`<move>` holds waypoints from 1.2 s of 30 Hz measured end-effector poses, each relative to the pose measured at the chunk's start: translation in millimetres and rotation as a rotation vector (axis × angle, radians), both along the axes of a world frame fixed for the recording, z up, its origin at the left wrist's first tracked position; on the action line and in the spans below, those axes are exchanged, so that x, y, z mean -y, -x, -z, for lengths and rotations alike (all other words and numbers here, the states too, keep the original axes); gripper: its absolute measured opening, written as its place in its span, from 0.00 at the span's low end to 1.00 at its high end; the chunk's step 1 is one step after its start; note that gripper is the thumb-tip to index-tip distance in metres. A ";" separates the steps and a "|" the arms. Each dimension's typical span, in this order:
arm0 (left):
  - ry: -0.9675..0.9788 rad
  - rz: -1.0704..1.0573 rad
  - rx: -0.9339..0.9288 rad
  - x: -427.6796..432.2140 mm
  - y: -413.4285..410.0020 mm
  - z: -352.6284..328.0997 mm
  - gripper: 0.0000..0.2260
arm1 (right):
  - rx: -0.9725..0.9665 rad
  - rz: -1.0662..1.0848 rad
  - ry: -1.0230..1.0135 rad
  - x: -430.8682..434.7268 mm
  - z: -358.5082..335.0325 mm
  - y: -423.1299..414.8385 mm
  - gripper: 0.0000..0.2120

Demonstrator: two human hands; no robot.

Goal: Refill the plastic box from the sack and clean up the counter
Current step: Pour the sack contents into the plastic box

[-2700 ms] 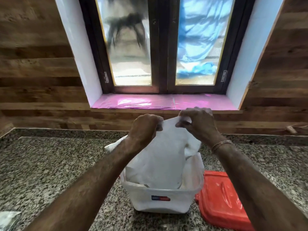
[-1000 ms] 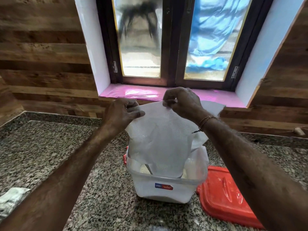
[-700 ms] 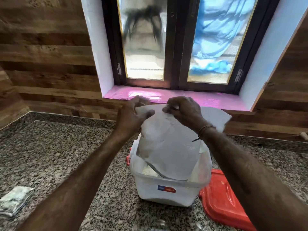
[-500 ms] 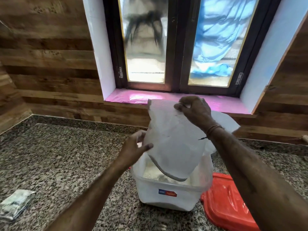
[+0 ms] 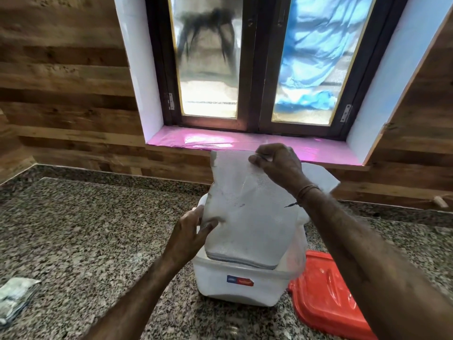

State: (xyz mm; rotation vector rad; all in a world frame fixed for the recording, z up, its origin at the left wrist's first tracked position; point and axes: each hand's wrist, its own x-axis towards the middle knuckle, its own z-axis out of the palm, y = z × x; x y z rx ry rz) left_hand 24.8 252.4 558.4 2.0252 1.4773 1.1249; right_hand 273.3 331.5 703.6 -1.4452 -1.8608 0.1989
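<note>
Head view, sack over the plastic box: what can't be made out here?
- Fill level of the white plastic box: the white woven sack hangs over its opening.
- Whether the sack is still emptying: its mouth sits inside the box.
- Red plastic lid: partly covered by the right forearm.
- Folded cloth: cut off by the left edge.
- Box label: too small to read.
</note>
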 end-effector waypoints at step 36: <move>-0.175 -0.179 -0.253 -20.7 -20.3 -123.9 0.08 | 0.278 -0.063 -0.140 33.2 8.2 19.9 0.04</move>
